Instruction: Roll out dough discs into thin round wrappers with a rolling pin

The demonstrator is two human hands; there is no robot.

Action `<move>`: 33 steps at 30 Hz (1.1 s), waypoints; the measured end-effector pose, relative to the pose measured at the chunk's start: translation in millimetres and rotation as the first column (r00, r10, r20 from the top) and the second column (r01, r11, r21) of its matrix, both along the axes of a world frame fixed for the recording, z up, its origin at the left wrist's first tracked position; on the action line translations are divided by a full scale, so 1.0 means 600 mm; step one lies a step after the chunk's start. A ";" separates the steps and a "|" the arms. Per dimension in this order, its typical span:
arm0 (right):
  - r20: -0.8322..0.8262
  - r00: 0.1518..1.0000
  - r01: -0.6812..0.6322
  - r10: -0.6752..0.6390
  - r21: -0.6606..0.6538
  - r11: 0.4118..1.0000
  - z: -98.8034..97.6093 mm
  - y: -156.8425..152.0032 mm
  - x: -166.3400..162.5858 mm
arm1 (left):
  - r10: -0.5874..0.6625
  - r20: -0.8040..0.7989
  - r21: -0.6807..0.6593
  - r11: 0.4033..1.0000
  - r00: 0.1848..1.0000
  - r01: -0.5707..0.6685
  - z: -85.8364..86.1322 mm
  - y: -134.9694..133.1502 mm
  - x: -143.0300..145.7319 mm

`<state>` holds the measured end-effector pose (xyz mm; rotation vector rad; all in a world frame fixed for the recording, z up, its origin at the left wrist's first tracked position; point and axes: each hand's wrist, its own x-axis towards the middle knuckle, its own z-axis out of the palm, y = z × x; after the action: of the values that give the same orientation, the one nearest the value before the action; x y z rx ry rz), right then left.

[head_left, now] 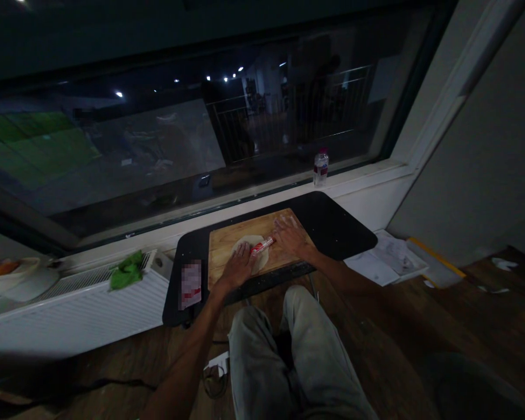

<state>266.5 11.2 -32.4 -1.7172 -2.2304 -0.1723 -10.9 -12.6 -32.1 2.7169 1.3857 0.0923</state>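
Note:
A thin round sheet of dough [262,262] lies on a wooden board [221,239]. Across it runs a red-and-white cylinder [262,246], like a slim wrapped roll. My left hand [240,263] lies on the left part of the dough at the cylinder's left end, its fingers stretched forward. At the other end, my right hand [290,236] rests over the cylinder with its fingers spread and whitish powder on them. Whatever is under both palms is hidden.
The board lies on a small black table [332,227] by the window. A pixelated packet [191,284] is on its left side. Beyond are a bottle [321,167] on the sill, a green cloth [126,271] on the radiator [91,309] and papers [385,259] at right.

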 end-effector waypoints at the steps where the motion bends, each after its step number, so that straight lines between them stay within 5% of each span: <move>1: -0.023 1.000 0.012 -0.012 0.002 1.000 -0.003 -0.010 0.000 | -0.013 -0.036 0.029 0.999 0.999 0.014 0.000 0.003 -0.001; 6: -0.106 0.992 0.076 -0.071 0.044 0.996 -0.023 -0.060 -0.001 | -0.013 -0.117 0.075 0.997 0.993 0.022 0.004 0.027 -0.003; 21: -0.154 0.971 0.195 -0.184 0.060 0.979 -0.048 -0.181 -0.058 | 0.069 -0.020 0.159 0.985 0.997 -0.065 0.020 0.098 0.050; 29: -0.150 0.948 0.280 -0.282 -0.033 0.959 -0.018 -0.093 -0.025 | 0.204 0.007 0.061 0.977 0.979 -0.204 0.032 0.129 0.087; 33: -0.148 0.968 0.200 -0.203 -0.032 0.979 -0.011 -0.016 0.006 | 0.175 0.022 0.055 0.983 0.984 -0.176 0.030 0.147 0.078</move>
<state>269.9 1.5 -38.9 -1.8982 -1.9549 -0.0669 35.9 75.4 -13.8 2.6248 1.6394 0.1691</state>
